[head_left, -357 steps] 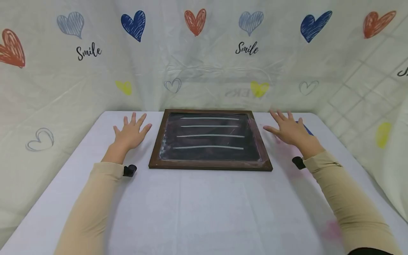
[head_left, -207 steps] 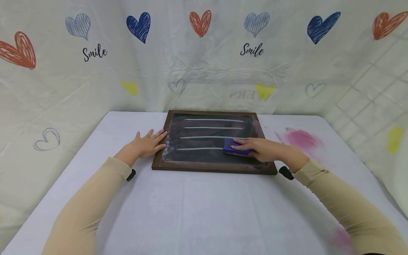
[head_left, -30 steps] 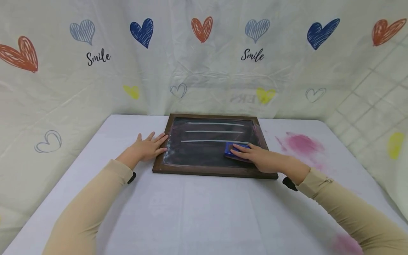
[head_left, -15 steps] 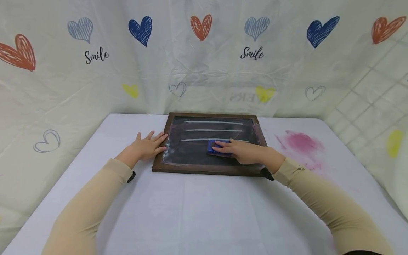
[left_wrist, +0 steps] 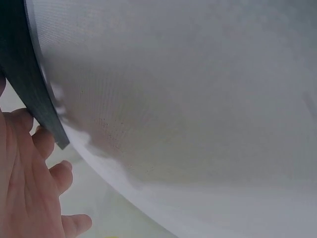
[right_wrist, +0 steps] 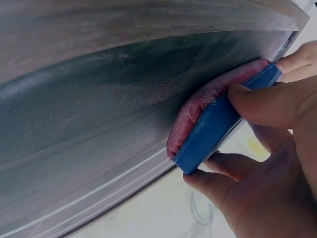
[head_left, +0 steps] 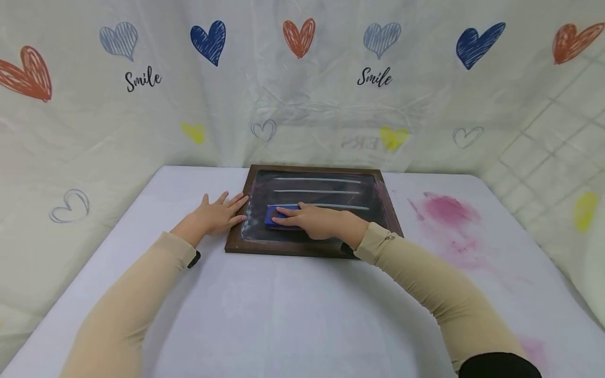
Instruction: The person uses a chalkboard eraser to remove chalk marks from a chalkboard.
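Note:
A small chalkboard [head_left: 316, 184] in a brown wooden frame [head_left: 283, 248] lies on the white table, with three pale chalk lines across its upper part. Fingers spread, my left hand [head_left: 212, 216] rests on the frame's left side; the left wrist view also shows its fingers along the frame edge. My right hand [head_left: 323, 222] grips a blue chalkboard eraser [head_left: 271, 216] at the lower left of the writing surface. Seen from the right wrist, thumb and fingers pinch the eraser's blue back [right_wrist: 210, 134], and its purplish pad [right_wrist: 198, 109] faces the dark surface.
Pink smudges [head_left: 449, 209] mark the white tablecloth [head_left: 264, 315] right of the board. Behind the table hangs a pale curtain [head_left: 302, 100] printed with hearts and "Smile".
Since the first frame, my left hand came onto the frame and my right took the eraser. The lowest of several chalk lines has been wiped off. Lately the eraser slid left.

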The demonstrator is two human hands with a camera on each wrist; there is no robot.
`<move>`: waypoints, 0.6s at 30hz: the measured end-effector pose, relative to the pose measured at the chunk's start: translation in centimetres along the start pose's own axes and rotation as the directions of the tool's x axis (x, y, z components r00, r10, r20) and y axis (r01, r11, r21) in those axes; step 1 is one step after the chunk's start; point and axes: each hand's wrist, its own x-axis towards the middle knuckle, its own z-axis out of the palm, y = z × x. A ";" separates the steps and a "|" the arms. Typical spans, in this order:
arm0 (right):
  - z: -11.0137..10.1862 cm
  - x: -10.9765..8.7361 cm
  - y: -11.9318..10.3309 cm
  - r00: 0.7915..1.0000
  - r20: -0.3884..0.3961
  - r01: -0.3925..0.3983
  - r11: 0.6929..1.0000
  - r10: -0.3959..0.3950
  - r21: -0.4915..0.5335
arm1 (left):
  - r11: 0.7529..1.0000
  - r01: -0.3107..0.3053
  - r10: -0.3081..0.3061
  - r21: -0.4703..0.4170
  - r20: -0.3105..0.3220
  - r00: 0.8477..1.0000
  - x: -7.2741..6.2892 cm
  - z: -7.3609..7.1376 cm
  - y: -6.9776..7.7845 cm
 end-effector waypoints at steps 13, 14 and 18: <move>1.8 -5.5 4.6 0.995 -0.100 0.009 0.992 0.003 0.123 | 1.000 -0.007 0.007 -0.013 -0.013 1.000 0.0 0.3 -0.4; 2.1 -6.2 5.2 0.993 -0.116 0.011 0.992 0.004 0.129 | 1.000 -0.006 0.006 -0.013 -0.013 1.000 0.0 0.3 -0.3; 3.0 -8.9 7.2 0.982 -0.189 0.018 0.991 0.007 0.133 | 1.000 -0.002 0.002 -0.013 -0.009 1.000 0.0 0.1 -0.2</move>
